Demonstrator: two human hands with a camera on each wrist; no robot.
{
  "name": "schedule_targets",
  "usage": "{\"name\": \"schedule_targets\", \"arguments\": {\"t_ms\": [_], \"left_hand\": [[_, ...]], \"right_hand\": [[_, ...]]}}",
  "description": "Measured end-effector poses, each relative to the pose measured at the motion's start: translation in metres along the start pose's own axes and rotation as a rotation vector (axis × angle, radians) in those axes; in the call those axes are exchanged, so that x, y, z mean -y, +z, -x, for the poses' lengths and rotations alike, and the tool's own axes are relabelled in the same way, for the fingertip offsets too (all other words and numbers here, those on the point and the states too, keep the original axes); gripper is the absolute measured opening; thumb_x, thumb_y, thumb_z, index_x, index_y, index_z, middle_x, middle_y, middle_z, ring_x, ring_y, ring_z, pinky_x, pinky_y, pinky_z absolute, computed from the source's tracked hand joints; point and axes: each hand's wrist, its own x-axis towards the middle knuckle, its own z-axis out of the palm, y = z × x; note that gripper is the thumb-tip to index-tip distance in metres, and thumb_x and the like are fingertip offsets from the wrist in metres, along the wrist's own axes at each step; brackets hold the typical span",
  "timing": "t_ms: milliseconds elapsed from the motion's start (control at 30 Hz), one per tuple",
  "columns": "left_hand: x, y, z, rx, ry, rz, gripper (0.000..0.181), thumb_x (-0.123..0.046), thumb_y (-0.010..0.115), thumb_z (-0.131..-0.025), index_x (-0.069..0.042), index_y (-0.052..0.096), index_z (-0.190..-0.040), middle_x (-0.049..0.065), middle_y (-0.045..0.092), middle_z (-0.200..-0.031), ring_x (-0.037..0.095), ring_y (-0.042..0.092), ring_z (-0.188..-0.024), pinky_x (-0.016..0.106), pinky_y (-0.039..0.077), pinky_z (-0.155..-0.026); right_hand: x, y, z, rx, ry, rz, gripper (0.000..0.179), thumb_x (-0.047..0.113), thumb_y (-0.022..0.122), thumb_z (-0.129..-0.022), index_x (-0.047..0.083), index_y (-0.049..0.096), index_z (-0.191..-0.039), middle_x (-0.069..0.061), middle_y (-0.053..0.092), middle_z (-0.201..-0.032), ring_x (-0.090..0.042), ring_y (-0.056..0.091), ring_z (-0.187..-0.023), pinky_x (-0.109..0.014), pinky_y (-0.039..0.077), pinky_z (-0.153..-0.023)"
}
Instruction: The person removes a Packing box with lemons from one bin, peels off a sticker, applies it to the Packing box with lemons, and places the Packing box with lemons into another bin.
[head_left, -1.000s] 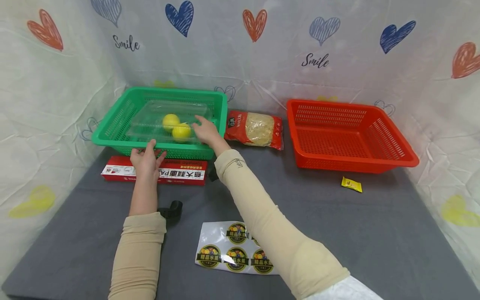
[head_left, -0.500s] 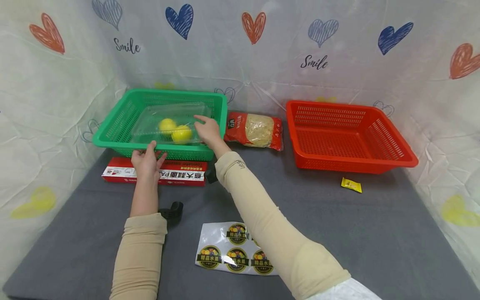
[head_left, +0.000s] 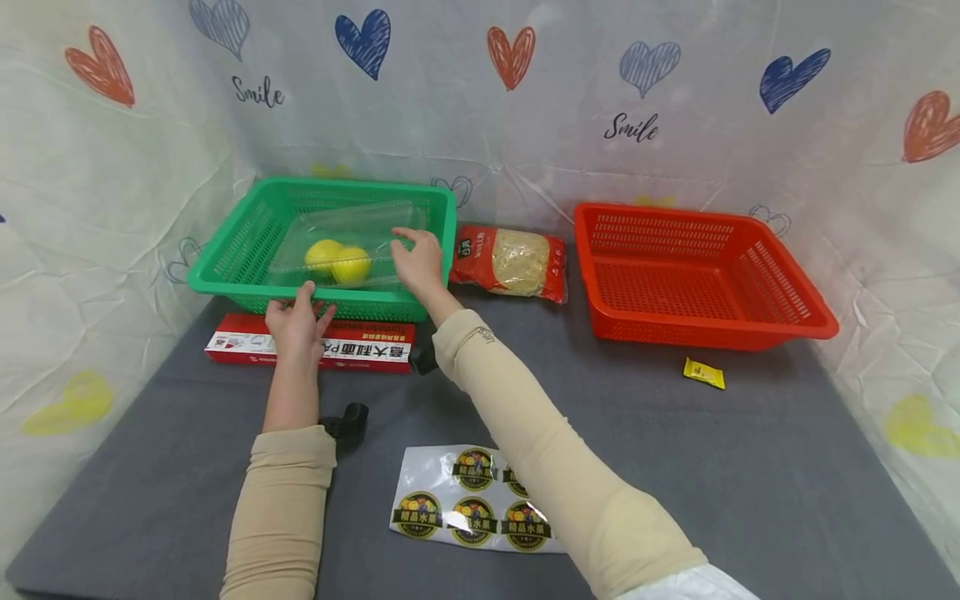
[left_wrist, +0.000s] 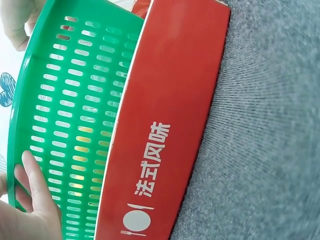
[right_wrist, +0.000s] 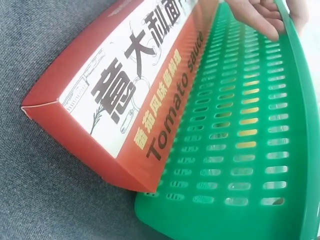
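A green plastic basket (head_left: 217, 250) stands at the back left. My left hand (head_left: 294, 323) grips its front rim, thumb over the edge and fingers outside; the left wrist view shows this grip (left_wrist: 37, 195) up close. Inside lies a clear plastic box (head_left: 360, 221), slanted, with two round yellow fruits, one (head_left: 324, 252) beside the other (head_left: 351, 265). My right hand (head_left: 420, 262) reaches over the basket's right end and pinches the clear box's right edge, though the exact contact is hard to make out.
A red pasta box (head_left: 360, 358) lies along the basket's front. Right of it are a noodle bag (head_left: 517, 260) and a red basket (head_left: 705, 329). A yellow packet (head_left: 703, 372) and a sticker sheet (head_left: 472, 529) lie nearer. A printed cloth hangs behind.
Both yellow fruits have rolled to the left inside the clear box. The box has turned and shifted slightly right. My left hand keeps its place on the rim.
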Motion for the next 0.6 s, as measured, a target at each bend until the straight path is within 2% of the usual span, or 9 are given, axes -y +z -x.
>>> {"name": "schedule_targets", "arguments": {"t_ms": [100, 233, 333, 467, 600], "left_hand": [[0.0006, 0.0007, 0.0005, 0.0, 0.004, -0.004, 0.026, -0.022, 0.059, -0.089, -0.013, 0.037, -0.101, 0.004, 0.038, -0.099, 0.016, 0.051, -0.082, 0.027, 0.051, -0.078], [0.0017, 0.0009, 0.001, 0.008, 0.004, -0.002, 0.027, -0.022, 0.059, -0.089, -0.013, 0.037, -0.101, 0.004, 0.038, -0.1, 0.016, 0.052, -0.083, 0.028, 0.051, -0.08], [0.002, 0.001, 0.0015, 0.012, 0.0, -0.001, 0.027, -0.022, 0.059, -0.089, -0.013, 0.037, -0.102, 0.004, 0.039, -0.101, 0.016, 0.053, -0.084, 0.029, 0.05, -0.082], [0.0013, 0.0014, 0.0018, 0.01, 0.0, -0.006, 0.028, -0.023, 0.059, -0.089, -0.014, 0.038, -0.106, 0.003, 0.04, -0.102, 0.016, 0.054, -0.085, 0.029, 0.05, -0.081], [-0.0004, 0.0026, 0.0021, 0.019, 0.005, 0.001, 0.03, -0.022, 0.058, -0.089, -0.015, 0.037, -0.109, 0.003, 0.04, -0.103, 0.016, 0.054, -0.086, 0.03, 0.05, -0.083]], "right_hand": [[-0.0007, -0.0002, -0.0002, -0.008, -0.008, -0.011, 0.032, 0.019, 0.045, -0.096, 0.014, 0.058, -0.125, -0.01, 0.037, -0.139, -0.022, 0.033, -0.128, -0.031, 0.039, -0.079], [-0.0015, -0.0004, 0.0009, -0.036, -0.01, -0.031, 0.032, 0.018, 0.046, -0.096, 0.014, 0.058, -0.124, -0.009, 0.038, -0.139, -0.022, 0.037, -0.126, -0.031, 0.042, -0.068], [-0.0013, -0.0014, 0.0022, -0.065, -0.021, -0.044, 0.031, 0.017, 0.047, -0.095, 0.014, 0.059, -0.123, -0.009, 0.039, -0.139, -0.021, 0.037, -0.126, -0.032, 0.045, -0.075], [-0.0009, -0.0039, 0.003, -0.095, -0.048, -0.069, 0.03, 0.015, 0.048, -0.095, 0.013, 0.06, -0.122, -0.009, 0.041, -0.137, -0.019, 0.034, -0.128, -0.032, 0.038, -0.095], [0.0009, -0.0083, 0.0036, -0.1, -0.063, -0.098, 0.03, 0.014, 0.048, -0.095, 0.013, 0.059, -0.123, -0.009, 0.039, -0.139, -0.02, 0.033, -0.129, -0.034, 0.038, -0.093]]}}
